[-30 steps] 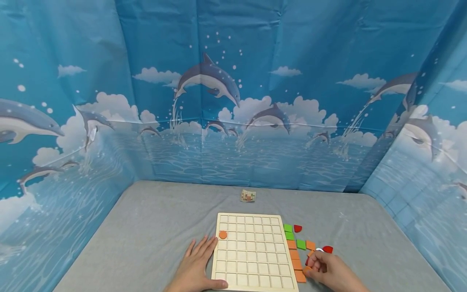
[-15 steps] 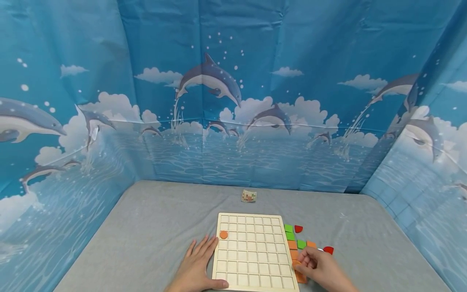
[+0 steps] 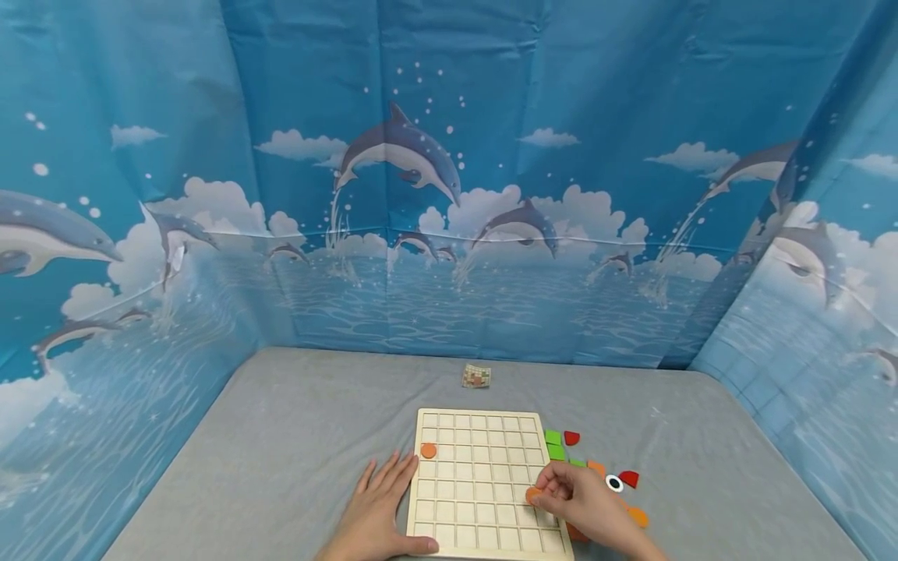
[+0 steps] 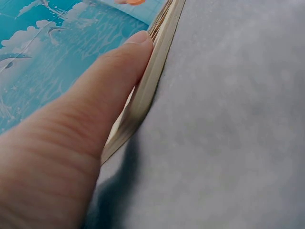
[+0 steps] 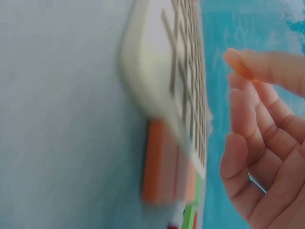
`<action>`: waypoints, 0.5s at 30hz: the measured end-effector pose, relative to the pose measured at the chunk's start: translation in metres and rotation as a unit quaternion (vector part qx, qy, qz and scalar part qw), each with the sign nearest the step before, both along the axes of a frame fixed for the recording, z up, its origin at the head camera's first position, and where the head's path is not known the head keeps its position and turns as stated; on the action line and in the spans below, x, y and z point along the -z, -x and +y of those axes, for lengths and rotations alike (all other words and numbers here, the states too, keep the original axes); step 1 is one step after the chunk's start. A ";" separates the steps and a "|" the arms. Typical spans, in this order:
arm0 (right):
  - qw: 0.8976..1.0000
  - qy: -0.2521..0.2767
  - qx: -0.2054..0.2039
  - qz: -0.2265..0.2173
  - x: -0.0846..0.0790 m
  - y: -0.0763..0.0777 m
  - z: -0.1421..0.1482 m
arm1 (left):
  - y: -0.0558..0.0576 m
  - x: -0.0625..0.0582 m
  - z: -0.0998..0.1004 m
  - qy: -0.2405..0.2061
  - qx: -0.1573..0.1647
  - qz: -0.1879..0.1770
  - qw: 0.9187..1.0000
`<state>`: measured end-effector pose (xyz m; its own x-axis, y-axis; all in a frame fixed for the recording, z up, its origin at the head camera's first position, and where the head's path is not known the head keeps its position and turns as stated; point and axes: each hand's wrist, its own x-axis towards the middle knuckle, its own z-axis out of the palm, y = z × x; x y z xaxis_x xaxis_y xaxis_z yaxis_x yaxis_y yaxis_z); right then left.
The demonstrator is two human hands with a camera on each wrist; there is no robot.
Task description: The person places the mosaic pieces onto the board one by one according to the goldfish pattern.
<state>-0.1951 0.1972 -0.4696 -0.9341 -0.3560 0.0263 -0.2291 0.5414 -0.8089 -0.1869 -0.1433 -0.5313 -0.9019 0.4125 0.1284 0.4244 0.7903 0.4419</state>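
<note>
Above the board's (image 3: 475, 471) right side, the right hand (image 3: 581, 502) pinches a disc (image 3: 532, 496); the left hand (image 3: 380, 506), outspread, touches the opposite edge.

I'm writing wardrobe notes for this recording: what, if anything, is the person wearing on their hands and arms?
The left hand and right hand are bare: no gloves, rings or markings show. No sleeve is visible before either arm leaves the head view.
</note>
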 end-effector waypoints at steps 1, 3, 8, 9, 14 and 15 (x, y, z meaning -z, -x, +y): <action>1.000 -0.002 -0.001 0.000 -0.001 0.001 -0.004 | 0.000 0.000 0.000 0.000 -0.001 0.000 1.000; 1.000 0.002 -0.004 -0.008 -0.003 0.003 -0.011 | 0.000 0.000 0.000 0.001 -0.002 0.002 1.000; 1.000 0.008 -0.027 -0.003 -0.005 0.009 -0.024 | -0.001 0.001 0.001 0.002 -0.003 0.007 1.000; 0.999 0.010 -0.032 0.000 -0.005 0.011 -0.027 | -0.001 0.001 0.001 0.002 -0.004 0.008 1.000; 0.998 0.009 -0.051 0.022 -0.005 0.016 -0.039 | -0.001 0.001 0.002 0.011 -0.009 0.012 1.000; 0.998 0.008 -0.055 0.026 -0.005 0.017 -0.042 | -0.001 0.001 0.002 0.013 -0.010 0.013 1.000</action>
